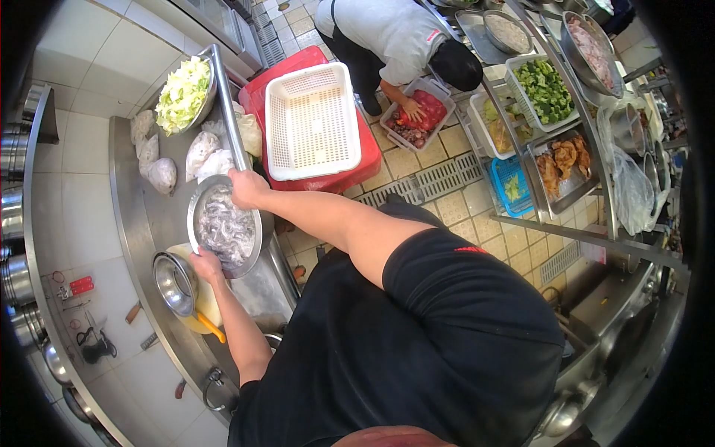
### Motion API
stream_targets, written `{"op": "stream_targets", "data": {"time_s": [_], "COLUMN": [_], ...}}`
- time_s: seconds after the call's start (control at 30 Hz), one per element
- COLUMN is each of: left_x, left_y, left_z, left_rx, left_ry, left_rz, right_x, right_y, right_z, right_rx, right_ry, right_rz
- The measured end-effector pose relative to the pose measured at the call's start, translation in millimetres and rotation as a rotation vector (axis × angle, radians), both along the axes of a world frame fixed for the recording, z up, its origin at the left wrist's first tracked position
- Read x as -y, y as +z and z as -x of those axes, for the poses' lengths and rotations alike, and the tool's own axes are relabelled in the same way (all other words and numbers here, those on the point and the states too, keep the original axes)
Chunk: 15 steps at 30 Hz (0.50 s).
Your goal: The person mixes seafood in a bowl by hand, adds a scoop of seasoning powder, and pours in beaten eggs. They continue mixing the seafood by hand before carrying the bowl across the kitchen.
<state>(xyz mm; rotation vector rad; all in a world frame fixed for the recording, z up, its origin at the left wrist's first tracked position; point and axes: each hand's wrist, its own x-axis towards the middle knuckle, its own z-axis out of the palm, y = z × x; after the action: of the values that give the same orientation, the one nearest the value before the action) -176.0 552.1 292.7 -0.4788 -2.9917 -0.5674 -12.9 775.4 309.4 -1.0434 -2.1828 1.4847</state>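
Both my hands grip a wide steel bowl [257, 249] over the steel counter. Wet grey-white pieces [226, 226] fill it, their kind unclear. My left hand [207, 266] is closed on the near left rim, and my right hand [248, 188] is closed around the far rim. Beside my left hand sits a smaller steel bowl [175, 284], overlapping a yellowish round board or lid [205, 302]. An orange handle [211, 326] sticks out there. Beyond the large bowl lie several tied plastic bags [201, 154] of pale food.
Chopped cabbage fills a bowl [182, 95] at the counter's far end. A white perforated basket [272, 127] stands on a red cover [365, 153]. Nearby, a bent-over person [395, 37] reaches into a tub [448, 119]. Food trays [547, 205] line the right-hand rack.
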Motion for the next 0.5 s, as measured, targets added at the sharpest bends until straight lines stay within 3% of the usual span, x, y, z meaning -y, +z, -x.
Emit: {"op": "stream_targets", "data": {"time_s": [0.5], "left_x": [1.6], "left_y": [-2.7], "left_z": [1.8], "left_rx": [0.001], "left_ry": [0.0], "left_rz": [-0.006], "right_x": [0.4], "right_y": [-1.1], "right_z": [-0.1], "right_rx": [-0.011], "right_ry": [-0.008], "right_rz": [-0.008]}}
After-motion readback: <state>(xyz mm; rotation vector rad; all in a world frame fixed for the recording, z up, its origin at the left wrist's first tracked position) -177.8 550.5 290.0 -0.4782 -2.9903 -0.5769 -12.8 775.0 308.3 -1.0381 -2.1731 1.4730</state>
